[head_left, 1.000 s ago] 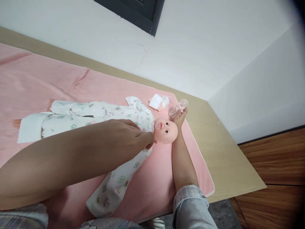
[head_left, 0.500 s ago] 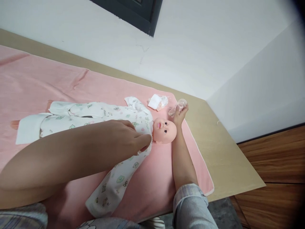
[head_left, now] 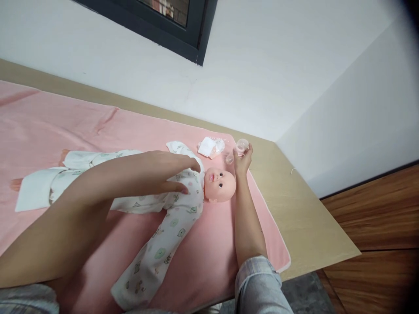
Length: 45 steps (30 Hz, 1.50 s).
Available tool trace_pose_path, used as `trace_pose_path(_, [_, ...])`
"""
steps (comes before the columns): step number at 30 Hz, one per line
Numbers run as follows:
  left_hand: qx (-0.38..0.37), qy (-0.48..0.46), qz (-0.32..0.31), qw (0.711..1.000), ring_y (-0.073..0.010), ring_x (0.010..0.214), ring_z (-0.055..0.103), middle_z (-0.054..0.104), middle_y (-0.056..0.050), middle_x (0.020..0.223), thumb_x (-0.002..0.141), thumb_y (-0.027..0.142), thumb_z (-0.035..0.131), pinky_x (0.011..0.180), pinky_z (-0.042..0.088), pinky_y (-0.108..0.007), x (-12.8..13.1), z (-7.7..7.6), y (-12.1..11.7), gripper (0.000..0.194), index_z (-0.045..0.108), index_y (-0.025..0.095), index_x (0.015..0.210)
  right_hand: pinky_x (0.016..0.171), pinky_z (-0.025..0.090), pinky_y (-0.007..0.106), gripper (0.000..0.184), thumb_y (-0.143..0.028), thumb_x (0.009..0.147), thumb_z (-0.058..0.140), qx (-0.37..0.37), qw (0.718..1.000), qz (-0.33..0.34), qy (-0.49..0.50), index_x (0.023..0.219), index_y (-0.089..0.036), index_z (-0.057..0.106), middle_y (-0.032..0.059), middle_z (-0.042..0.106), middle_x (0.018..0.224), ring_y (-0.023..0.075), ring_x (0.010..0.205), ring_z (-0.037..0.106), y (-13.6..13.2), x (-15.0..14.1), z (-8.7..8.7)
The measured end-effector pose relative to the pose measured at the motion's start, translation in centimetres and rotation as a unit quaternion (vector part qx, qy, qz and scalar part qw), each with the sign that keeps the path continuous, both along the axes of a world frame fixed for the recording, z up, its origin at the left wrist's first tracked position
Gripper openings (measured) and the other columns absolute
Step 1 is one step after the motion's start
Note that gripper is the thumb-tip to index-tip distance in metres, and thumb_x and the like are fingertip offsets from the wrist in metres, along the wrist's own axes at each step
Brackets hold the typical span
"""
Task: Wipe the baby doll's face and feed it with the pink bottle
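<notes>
A baby doll (head_left: 220, 185) lies on its back on a pink blanket (head_left: 209, 235), dressed in a white outfit with small animal prints (head_left: 175, 224). Over the doll's chest, near the collar, is my left hand (head_left: 173, 172). Its thumb and fingers are spread apart with nothing between them; whether it touches the cloth I cannot tell. Beyond the doll's head, my right hand (head_left: 242, 164) has its fingers wrapped round a clear baby bottle (head_left: 242, 146) with a rounded transparent cap. Part of the bottle is hidden behind my fingers.
A clear plastic packet (head_left: 218, 146) with a white card (head_left: 206, 147) rests on the blanket beside the doll's head. The wooden tabletop (head_left: 294, 218) shows past the blanket's edge. A white wall (head_left: 248, 78) and a dark window frame (head_left: 193, 48) stand behind; brown wooden panels (head_left: 376, 218) are at right.
My left hand has opened from bent fingers at the doll's collar to a spread shape over its chest. My right hand still holds the bottle. The view has tilted slightly upward.
</notes>
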State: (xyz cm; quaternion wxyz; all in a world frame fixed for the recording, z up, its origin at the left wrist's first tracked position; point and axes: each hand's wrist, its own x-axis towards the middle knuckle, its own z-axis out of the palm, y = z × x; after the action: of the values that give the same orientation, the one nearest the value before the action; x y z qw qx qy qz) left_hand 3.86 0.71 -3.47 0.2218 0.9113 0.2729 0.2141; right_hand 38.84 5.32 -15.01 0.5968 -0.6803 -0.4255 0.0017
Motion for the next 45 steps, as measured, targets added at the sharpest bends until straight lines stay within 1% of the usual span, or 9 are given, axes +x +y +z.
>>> trace_pose_path(2, [0.011, 0.058, -0.044, 0.997, -0.0299, 0.093, 0.066, 0.07, 0.0, 0.111, 0.078, 0.045, 0.063, 0.076, 0.05, -0.036, 0.4, 0.8, 0.9, 0.037, 0.067, 0.036, 0.114, 0.105, 0.044, 0.038, 0.083, -0.038, 0.075, 0.065, 0.027, 1.0, 0.015, 0.008, 0.146, -0.012, 0.03, 0.016, 0.055, 0.132, 0.023, 0.12, 0.057, -0.2, -0.6, 1.3])
trace_pose_path(6, [0.021, -0.002, 0.003, 1.0, -0.0296, 0.113, 0.06, 0.062, -0.003, 0.13, 0.087, 0.043, 0.058, 0.092, 0.049, -0.04, 1.4, 0.9, 1.8, 0.044, 0.057, 0.029, 0.128, 0.101, 0.048, 0.036, 0.079, -0.038, 0.072, 0.068, 0.086, 0.99, 0.1, 0.047, 0.141, -0.017, 0.036, 0.0139, 0.052, 0.135, 0.0214, 0.121, 0.056, -0.9, -2.8, 4.5])
trace_pose_path(11, [-0.006, -0.182, 0.077, 0.98, -0.0245, 0.111, 0.062, 0.064, -0.007, 0.124, 0.09, 0.043, 0.058, 0.095, 0.051, -0.038, 2.9, 0.3, 1.9, 0.045, 0.049, 0.024, 0.131, 0.099, 0.051, 0.036, 0.068, -0.04, 0.071, 0.072, 0.111, 0.961, 0.243, 0.079, 0.131, -0.021, 0.046, 0.0101, 0.057, 0.129, 0.0187, 0.113, 0.059, -2.4, -6.7, 7.6])
trace_pose_path(18, [0.036, -0.154, 0.107, 0.982, -0.0301, 0.12, 0.057, 0.059, -0.009, 0.131, 0.08, 0.049, 0.067, 0.096, 0.048, -0.042, 3.8, 0.0, 1.5, 0.067, 0.039, 0.024, 0.136, 0.103, 0.049, 0.038, 0.059, -0.043, 0.073, 0.075, 0.099, 0.916, 0.372, 0.109, 0.124, -0.024, 0.052, 0.0069, 0.058, 0.124, 0.0193, 0.119, 0.057, -5.4, -13.1, 9.5])
trace_pose_path(26, [0.045, -0.13, 0.116, 0.984, -0.0291, 0.104, 0.064, 0.063, -0.004, 0.124, 0.074, 0.031, 0.062, 0.079, 0.05, -0.034, 4.0, 0.3, 0.9, 0.062, 0.041, 0.026, 0.133, 0.108, 0.047, 0.041, 0.063, -0.049, 0.076, 0.072, 0.123, 0.897, 0.409, 0.114, 0.13, -0.027, 0.048, 0.0058, 0.055, 0.129, 0.0191, 0.123, 0.054, -6.8, -16.2, 9.5])
trace_pose_path(33, [0.075, -0.13, 0.141, 0.979, -0.0306, 0.116, 0.058, 0.06, -0.004, 0.13, 0.073, 0.031, 0.063, 0.094, 0.046, -0.037, 2.2, 0.6, 3.8, 0.065, 0.048, 0.024, 0.136, 0.111, 0.042, 0.043, 0.062, -0.044, 0.084, 0.063, 0.168, 0.914, 0.354, 0.101, 0.137, -0.027, 0.037, 0.0078, 0.053, 0.133, 0.0191, 0.129, 0.052, -6.5, -12.9, 10.8])
trace_pose_path(36, [0.076, -0.13, 0.207, 0.967, -0.0292, 0.108, 0.059, 0.064, -0.003, 0.12, 0.074, 0.029, 0.061, 0.092, 0.047, -0.04, 0.2, 1.0, 5.8, 0.052, 0.056, 0.022, 0.126, 0.11, 0.042, 0.043, 0.062, -0.04, 0.083, 0.061, 0.158, 0.94, 0.29, 0.085, 0.137, -0.025, 0.034, 0.0095, 0.052, 0.135, 0.019, 0.13, 0.051, -4.8, -9.3, 9.8])
trace_pose_path(39, [0.043, -0.092, 0.289, 0.952, -0.0294, 0.104, 0.057, 0.063, -0.003, 0.115, 0.075, 0.031, 0.062, 0.089, 0.047, -0.044, -1.7, 0.8, 8.1, 0.053, 0.052, 0.018, 0.125, 0.107, 0.044, 0.039, 0.067, -0.036, 0.074, 0.066, 0.12, 0.971, 0.185, 0.096, 0.133, -0.021, 0.035, 0.0118, 0.051, 0.137, 0.0195, 0.127, 0.052, -2.4, -5.3, 6.9])
trace_pose_path(45, [-0.005, -0.042, 0.37, 0.928, -0.0259, 0.095, 0.055, 0.058, -0.003, 0.103, 0.073, 0.044, 0.063, 0.073, 0.041, -0.033, -4.6, -2.4, 12.6, 0.056, 0.049, 0.015, 0.118, 0.097, 0.048, 0.038, 0.059, -0.035, 0.071, 0.064, -0.122, 0.991, 0.023, 0.045, 0.124, -0.018, 0.044, 0.0132, 0.058, 0.126, 0.0251, 0.112, 0.059, -0.8, -0.4, -0.1])
